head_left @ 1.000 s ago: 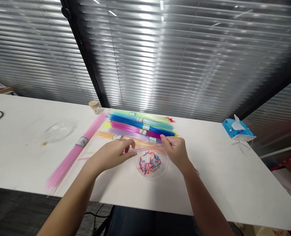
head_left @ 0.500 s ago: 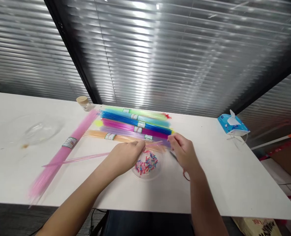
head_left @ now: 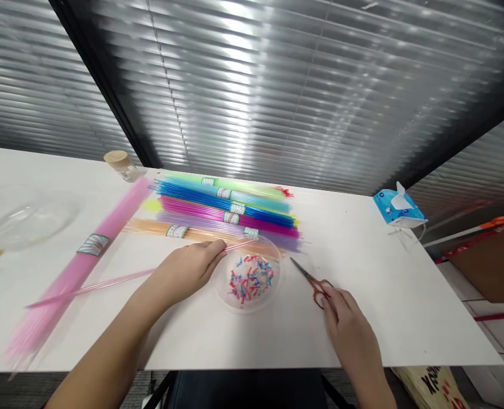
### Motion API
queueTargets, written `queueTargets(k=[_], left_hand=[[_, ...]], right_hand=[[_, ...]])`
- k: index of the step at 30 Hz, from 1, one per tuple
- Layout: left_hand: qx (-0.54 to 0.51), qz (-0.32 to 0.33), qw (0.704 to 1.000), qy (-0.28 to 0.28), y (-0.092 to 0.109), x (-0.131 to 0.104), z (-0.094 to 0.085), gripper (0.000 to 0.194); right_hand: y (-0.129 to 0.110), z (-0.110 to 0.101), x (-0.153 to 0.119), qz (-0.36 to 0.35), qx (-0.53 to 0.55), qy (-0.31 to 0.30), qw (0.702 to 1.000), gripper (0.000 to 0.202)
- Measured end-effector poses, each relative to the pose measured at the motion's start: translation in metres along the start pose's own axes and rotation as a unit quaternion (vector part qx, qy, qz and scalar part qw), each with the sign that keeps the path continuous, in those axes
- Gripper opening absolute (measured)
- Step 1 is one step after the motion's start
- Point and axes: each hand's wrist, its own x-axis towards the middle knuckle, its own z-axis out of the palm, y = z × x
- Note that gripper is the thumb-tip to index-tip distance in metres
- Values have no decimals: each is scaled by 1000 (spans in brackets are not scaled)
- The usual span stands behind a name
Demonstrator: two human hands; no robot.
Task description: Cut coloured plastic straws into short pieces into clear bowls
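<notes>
My left hand [head_left: 192, 265] is closed around a few thin pink plastic straws [head_left: 102, 284]. Their short ends [head_left: 241, 244] poke out past my fingers over the rim of a clear round bowl [head_left: 218, 295]. Small cut pieces [head_left: 252, 279], red, blue and clear, lie in the bowl. To its right, my right hand [head_left: 349, 324] has its thumb and fingers on the orange-red handles of a pair of scissors [head_left: 312, 278]. The blades are together, pointing up and left on the table.
Banded straw bundles lie behind the bowl: green, blue [head_left: 192, 193], magenta [head_left: 192, 210], purple and orange [head_left: 149, 227]. A large pink bundle [head_left: 119, 213] slants at left, near a clear plastic lid [head_left: 34, 221] and a cork-topped jar [head_left: 121, 165]. A tissue box [head_left: 399, 207] stands at right.
My right hand has left the straw ends and moved down to the scissors' handles. My left hand, still holding the straws, has shifted left in view, uncovering more of the bowl.
</notes>
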Motion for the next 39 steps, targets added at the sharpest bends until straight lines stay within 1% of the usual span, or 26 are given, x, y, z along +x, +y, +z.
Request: queueTargets(k=[2, 5, 9, 11, 13, 14, 16, 17, 18, 19, 20, 22, 23, 24, 25, 26, 27, 28, 31, 33, 35, 39], left_hand=[[-11, 3, 1000, -3, 2, 0, 0, 33], [-2, 7, 1000, -5, 6, 1, -1, 32], [25, 21, 999, -5, 13, 1, 0, 30], [41, 24, 999, -6, 16, 2, 0, 28], [57, 21, 998, -4, 19, 1, 0, 27], [64, 17, 998, -3, 20, 0, -1, 26], [79, 4, 997, -3, 23, -3, -4, 25], [86, -4, 996, -6, 25, -5, -6, 25], [92, -9, 996, -11, 27, -7, -8, 25], [98, -12, 995, -18, 30, -10, -10, 26], [104, -11, 994, -25, 32, -12, -12, 27], [120, -11, 992, -41, 37, -17, -14, 27], [127, -11, 991, -47, 39, -19, -14, 26], [133, -11, 990, -51, 41, -20, -14, 24], [138, -11, 989, -53, 43, -22, -13, 23], [140, -11, 989, -54, 44, -23, -12, 22], [139, -10, 989, -54, 45, -23, -10, 22], [136, -8, 989, -53, 47, -24, -9, 21], [129, 4, 991, -46, 49, -27, -8, 22], [124, 13, 991, -37, 51, -30, -7, 23], [119, 18, 992, -33, 51, -32, -7, 23], [115, 17, 993, -37, 52, -34, -7, 24]], right_hand=[[-1, 1, 1, 7, -34, 4, 999, 29], [-5, 1, 2, 19, -88, -10, 996, 25], [-16, -3, 1, 59, -154, -56, 985, 30], [-19, -9, -2, 89, -151, -81, 981, 31], [-18, -17, -6, 138, -113, -96, 979, 30], [-16, -20, -8, 163, -74, -101, 979, 30], [-13, -25, -14, 196, 63, -109, 972, 29], [-13, -26, -18, 206, 158, -115, 959, 29], [-14, -26, -22, 214, 264, -125, 932, 31], [-17, -25, -27, 220, 374, -141, 890, 35], [-22, -24, -32, 226, 474, -166, 834, 40], [-37, -23, -40, 231, 621, -244, 708, 52], [-46, -23, -43, 230, 665, -291, 648, 56], [-55, -24, -44, 229, 692, -337, 597, 58], [-64, -26, -44, 229, 704, -378, 555, 58], [-72, -28, -43, 232, 706, -409, 529, 55], [-80, -30, -41, 235, 702, -429, 518, 51], [-86, -32, -38, 237, 693, -439, 520, 48], [-100, -37, -28, 241, 660, -433, 566, 42], [-106, -38, -21, 246, 641, -429, 587, 41], [-111, -38, -17, 250, 627, -427, 602, 42], [-114, -36, -16, 259, 618, -409, 620, 45]])
